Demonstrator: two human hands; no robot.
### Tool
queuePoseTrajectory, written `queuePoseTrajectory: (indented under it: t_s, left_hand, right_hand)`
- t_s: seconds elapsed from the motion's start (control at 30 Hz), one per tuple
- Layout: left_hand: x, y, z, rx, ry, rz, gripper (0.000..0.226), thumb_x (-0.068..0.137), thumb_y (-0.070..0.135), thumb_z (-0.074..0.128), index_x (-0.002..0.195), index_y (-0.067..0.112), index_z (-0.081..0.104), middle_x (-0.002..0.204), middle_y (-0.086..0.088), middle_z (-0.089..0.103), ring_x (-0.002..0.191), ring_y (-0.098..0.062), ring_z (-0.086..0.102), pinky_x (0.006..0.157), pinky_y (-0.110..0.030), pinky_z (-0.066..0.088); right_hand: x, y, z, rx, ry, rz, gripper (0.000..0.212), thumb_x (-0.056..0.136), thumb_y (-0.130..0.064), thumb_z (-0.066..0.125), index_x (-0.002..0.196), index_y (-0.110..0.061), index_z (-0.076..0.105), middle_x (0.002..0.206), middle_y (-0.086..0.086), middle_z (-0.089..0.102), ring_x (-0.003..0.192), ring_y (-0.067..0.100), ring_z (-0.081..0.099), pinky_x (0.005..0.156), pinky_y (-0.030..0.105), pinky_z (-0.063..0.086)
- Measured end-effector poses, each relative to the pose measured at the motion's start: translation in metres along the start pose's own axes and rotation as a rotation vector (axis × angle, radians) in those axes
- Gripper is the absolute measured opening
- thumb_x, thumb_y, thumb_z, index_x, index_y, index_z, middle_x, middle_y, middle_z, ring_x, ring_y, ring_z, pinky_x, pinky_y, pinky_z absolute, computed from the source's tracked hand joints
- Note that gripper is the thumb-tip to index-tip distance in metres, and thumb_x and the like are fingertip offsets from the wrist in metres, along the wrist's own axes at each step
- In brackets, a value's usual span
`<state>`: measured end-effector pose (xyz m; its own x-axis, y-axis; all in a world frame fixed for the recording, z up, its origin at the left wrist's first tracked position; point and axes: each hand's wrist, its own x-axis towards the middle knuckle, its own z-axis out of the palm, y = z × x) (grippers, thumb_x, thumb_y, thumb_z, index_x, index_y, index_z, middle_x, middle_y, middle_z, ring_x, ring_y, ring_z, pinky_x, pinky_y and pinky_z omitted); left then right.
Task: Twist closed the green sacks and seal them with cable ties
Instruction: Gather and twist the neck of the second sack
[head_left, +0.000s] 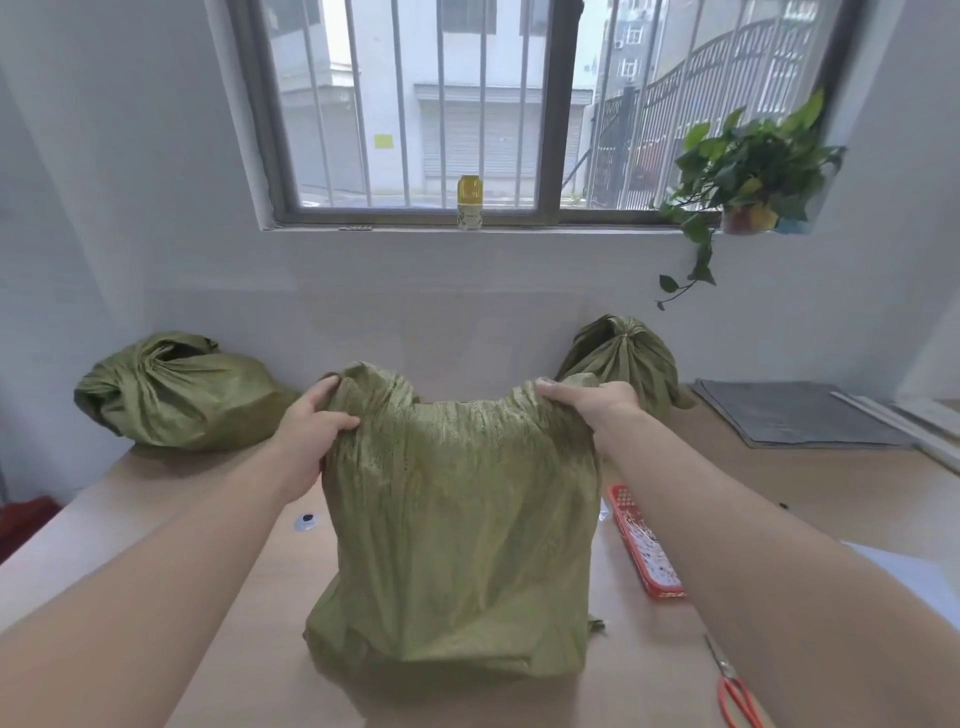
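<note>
At the far left of the tabletop (831, 483), against the wall, a green sack (176, 395) lies slumped on its side, its twisted mouth turned up and to the left. Nearer the camera, the left hand (311, 426) has its grip closed on the left corner of the middle sack (457, 519), fingers curled over bunched cloth. This sack stands upright at the centre of the tabletop, long axis vertical and mouth pointing up. Its top edge sags between the two raised corners and is not yet twisted. The right hand (587, 400) grips the right corner the same way, thumb over the gathered rim. Behind that hand a third sack (623, 358) stands by the wall, its cinched neck pointing up. Just right of the middle sack lies a red basket (647, 551) with thin white strips (652, 556) in it, running towards the camera. Red-handled scissors (732, 686) lie at the near right.
</note>
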<state>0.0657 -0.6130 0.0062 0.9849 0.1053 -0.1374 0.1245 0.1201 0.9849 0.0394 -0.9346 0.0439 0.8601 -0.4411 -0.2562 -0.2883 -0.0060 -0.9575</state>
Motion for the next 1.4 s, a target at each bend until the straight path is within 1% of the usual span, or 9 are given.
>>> queuePoseTrajectory:
  t_s: [0.2, 0.43, 0.53, 0.6, 0.73, 1.0, 1.17, 1.3, 1.4]
  left_hand:
    - [0.002, -0.015, -0.009, -0.076, -0.032, -0.173, 0.039, 0.096, 0.015, 0.067, 0.132, 0.001, 0.061, 0.107, -0.019, 0.073, 0.085, -0.03, 0.073, 0.069, -0.041, 0.06]
    - [-0.014, -0.012, 0.002, 0.116, -0.257, -0.52, 0.047, 0.078, 0.045, 0.08, 0.101, 0.004, 0.077, 0.101, -0.02, 0.077, 0.081, -0.03, 0.078, 0.086, -0.047, 0.061]
    - [-0.018, -0.005, 0.015, 0.13, -0.236, -0.42, 0.03, 0.09, 0.027, 0.073, 0.11, 0.004, 0.074, 0.098, -0.018, 0.078, 0.076, -0.028, 0.077, 0.082, -0.045, 0.061]
    - [-0.021, 0.008, 0.024, 0.032, -0.203, -0.244, 0.023, 0.099, 0.018, 0.063, 0.111, 0.002, 0.073, 0.102, -0.018, 0.078, 0.08, -0.027, 0.078, 0.074, -0.042, 0.062]
    - [-0.007, 0.038, 0.021, -0.315, -0.122, 0.066, 0.025, 0.103, 0.01, 0.053, 0.111, 0.007, 0.076, 0.112, -0.012, 0.076, 0.094, -0.022, 0.076, 0.085, -0.041, 0.059]
    - [0.009, 0.018, 0.025, -0.236, -0.105, 0.072, 0.034, 0.102, 0.012, 0.057, 0.136, 0.013, 0.061, 0.13, -0.007, 0.07, 0.114, -0.024, 0.07, 0.09, -0.04, 0.055]
    - [0.007, 0.017, 0.045, -0.156, 0.004, 0.07, 0.026, 0.108, 0.02, 0.05, 0.129, 0.011, 0.06, 0.128, -0.01, 0.068, 0.114, -0.026, 0.067, 0.094, -0.043, 0.052]
    - [0.003, 0.02, 0.043, -0.078, -0.077, 0.006, 0.026, 0.101, 0.029, 0.063, 0.12, 0.012, 0.068, 0.117, -0.01, 0.076, 0.107, -0.027, 0.072, 0.092, -0.043, 0.056]
    - [0.003, 0.016, 0.043, 0.113, -0.18, 0.021, 0.036, 0.094, 0.024, 0.073, 0.127, 0.012, 0.066, 0.118, -0.009, 0.075, 0.109, -0.028, 0.073, 0.099, -0.046, 0.054]
  right_hand:
    - [0.002, 0.004, -0.007, -0.259, -0.118, 0.194, 0.07, 0.081, -0.046, 0.086, 0.129, -0.002, 0.06, 0.119, 0.018, 0.067, 0.109, 0.037, 0.065, 0.101, 0.05, 0.051]
    - [0.012, 0.009, -0.009, -0.365, -0.272, 0.31, 0.054, 0.095, -0.048, 0.067, 0.128, -0.005, 0.062, 0.116, 0.02, 0.073, 0.106, 0.035, 0.072, 0.102, 0.053, 0.054]
    - [0.006, 0.003, -0.004, -0.152, -0.345, 0.168, 0.028, 0.103, -0.017, 0.06, 0.13, -0.026, 0.063, 0.111, 0.013, 0.074, 0.09, 0.029, 0.074, 0.077, 0.045, 0.063]
    - [0.01, -0.001, -0.001, 0.147, -0.342, 0.023, 0.048, 0.104, 0.005, 0.046, 0.126, -0.033, 0.064, 0.109, 0.011, 0.075, 0.079, 0.026, 0.073, 0.061, 0.037, 0.062]
    - [0.015, -0.018, -0.008, 0.665, -0.161, -0.272, 0.058, 0.088, 0.027, 0.031, 0.09, -0.011, 0.076, 0.089, 0.011, 0.076, 0.081, 0.027, 0.073, 0.074, 0.037, 0.064]
    - [0.034, 0.01, -0.01, 0.62, -0.014, -0.262, 0.058, 0.096, 0.015, 0.035, 0.102, -0.027, 0.074, 0.107, 0.005, 0.076, 0.105, 0.029, 0.071, 0.1, 0.047, 0.056]
    - [0.04, 0.021, -0.008, 0.472, -0.038, -0.24, 0.016, 0.101, -0.022, 0.066, 0.115, -0.027, 0.059, 0.124, 0.002, 0.068, 0.118, 0.023, 0.064, 0.107, 0.044, 0.051]
    - [0.04, 0.019, -0.018, 0.195, -0.323, -0.107, 0.073, 0.075, -0.047, 0.091, 0.13, -0.012, 0.058, 0.123, 0.005, 0.072, 0.11, 0.022, 0.07, 0.084, 0.039, 0.061]
    - [0.032, 0.015, -0.014, 0.129, -0.348, -0.148, 0.031, 0.089, -0.028, 0.081, 0.112, -0.01, 0.069, 0.113, 0.01, 0.076, 0.097, 0.022, 0.075, 0.071, 0.032, 0.06]
